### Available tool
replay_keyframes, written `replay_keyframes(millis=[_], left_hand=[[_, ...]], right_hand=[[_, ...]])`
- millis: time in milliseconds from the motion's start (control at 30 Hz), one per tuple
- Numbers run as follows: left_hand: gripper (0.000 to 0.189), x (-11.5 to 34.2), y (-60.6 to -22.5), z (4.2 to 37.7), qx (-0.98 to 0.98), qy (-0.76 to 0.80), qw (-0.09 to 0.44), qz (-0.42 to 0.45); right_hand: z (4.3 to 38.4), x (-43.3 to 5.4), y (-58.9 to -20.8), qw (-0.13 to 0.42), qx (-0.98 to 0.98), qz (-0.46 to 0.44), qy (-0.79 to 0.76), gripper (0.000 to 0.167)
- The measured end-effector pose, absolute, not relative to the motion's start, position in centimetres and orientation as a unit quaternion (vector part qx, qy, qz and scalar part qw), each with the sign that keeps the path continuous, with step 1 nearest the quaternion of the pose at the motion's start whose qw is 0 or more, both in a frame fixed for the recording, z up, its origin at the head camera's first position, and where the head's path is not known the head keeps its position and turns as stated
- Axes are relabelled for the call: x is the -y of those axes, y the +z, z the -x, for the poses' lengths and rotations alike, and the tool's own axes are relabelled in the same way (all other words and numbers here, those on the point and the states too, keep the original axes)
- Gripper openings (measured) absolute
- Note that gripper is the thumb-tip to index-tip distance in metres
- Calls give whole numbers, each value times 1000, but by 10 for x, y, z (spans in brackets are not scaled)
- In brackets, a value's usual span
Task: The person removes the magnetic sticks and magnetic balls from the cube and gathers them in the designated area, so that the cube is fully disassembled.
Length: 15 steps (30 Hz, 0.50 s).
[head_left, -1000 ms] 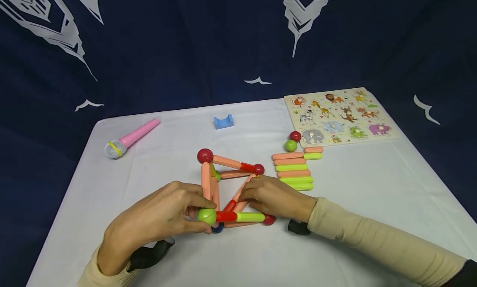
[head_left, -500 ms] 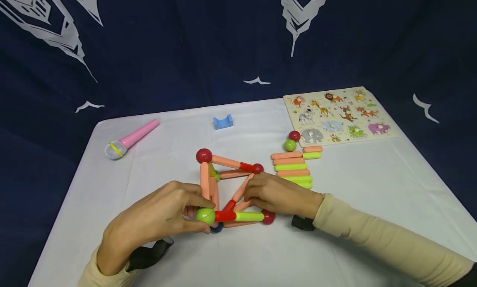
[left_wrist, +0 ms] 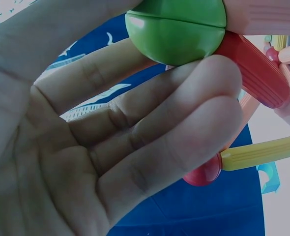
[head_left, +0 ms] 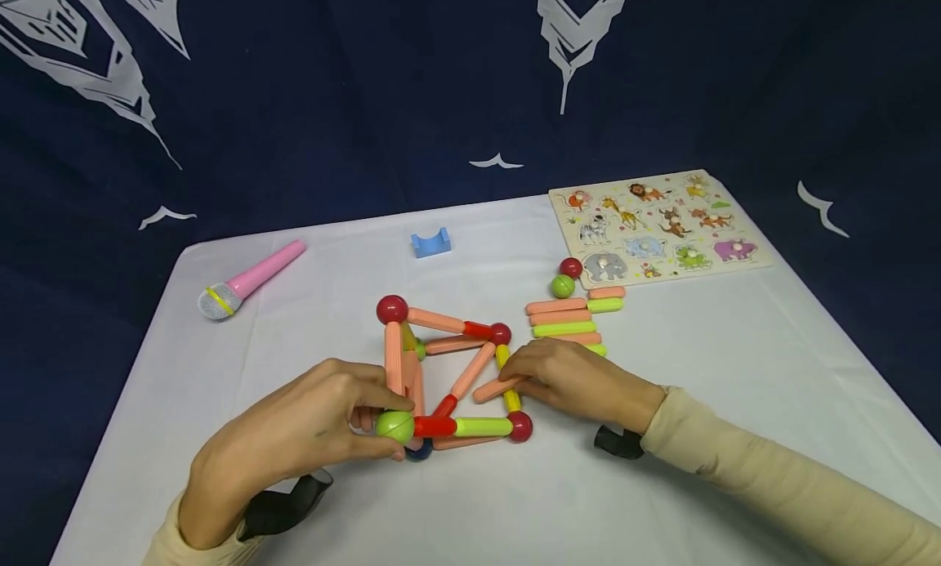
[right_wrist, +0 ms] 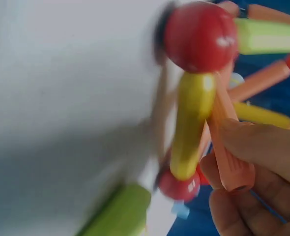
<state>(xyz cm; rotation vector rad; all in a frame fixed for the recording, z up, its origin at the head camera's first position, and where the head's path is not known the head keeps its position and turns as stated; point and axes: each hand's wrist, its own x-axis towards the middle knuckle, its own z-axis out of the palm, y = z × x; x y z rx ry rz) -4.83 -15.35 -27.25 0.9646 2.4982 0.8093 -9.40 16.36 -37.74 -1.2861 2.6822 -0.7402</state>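
A frame of magnetic rods and balls (head_left: 448,370) stands on the white table (head_left: 706,362). My left hand (head_left: 323,423) pinches the green ball (head_left: 394,426) at its near left corner; the same green ball (left_wrist: 177,27) fills the top of the left wrist view with my fingers (left_wrist: 184,113) curled beneath it. My right hand (head_left: 569,378) pinches a loose peach rod (head_left: 494,389) beside the frame's right side. In the right wrist view that peach rod (right_wrist: 229,157) lies against a yellow rod (right_wrist: 191,123) under a red ball (right_wrist: 200,35).
Loose peach and green rods (head_left: 566,321) lie in a row right of the frame, with a red ball (head_left: 570,267) and a green ball (head_left: 562,286). An animal puzzle board (head_left: 654,223) sits far right, a blue block (head_left: 430,242) behind, a pink toy microphone (head_left: 250,278) far left.
My right hand has drawn back to the right, pulling a peach rod out from the frame's side and uncovering the yellow upright rod. The left hand stays on the green ball.
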Motion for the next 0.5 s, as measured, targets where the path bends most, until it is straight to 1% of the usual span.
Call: replay_keyframes(millis=[167, 333, 400, 500], left_hand=[[29, 153, -274, 49, -878, 284, 167, -348], [30, 156, -273, 49, -875, 287, 167, -352], [30, 157, -273, 50, -875, 288, 168, -351], [30, 156, -272, 50, -875, 289, 170, -349]], right_hand=[[83, -196, -372, 38, -897, 354, -264, 26], [72, -227, -378, 44, -923, 292, -249, 25], [69, -231, -383, 36, -933, 279, -225, 25], [67, -233, -389, 5, -943, 276, -188, 26]])
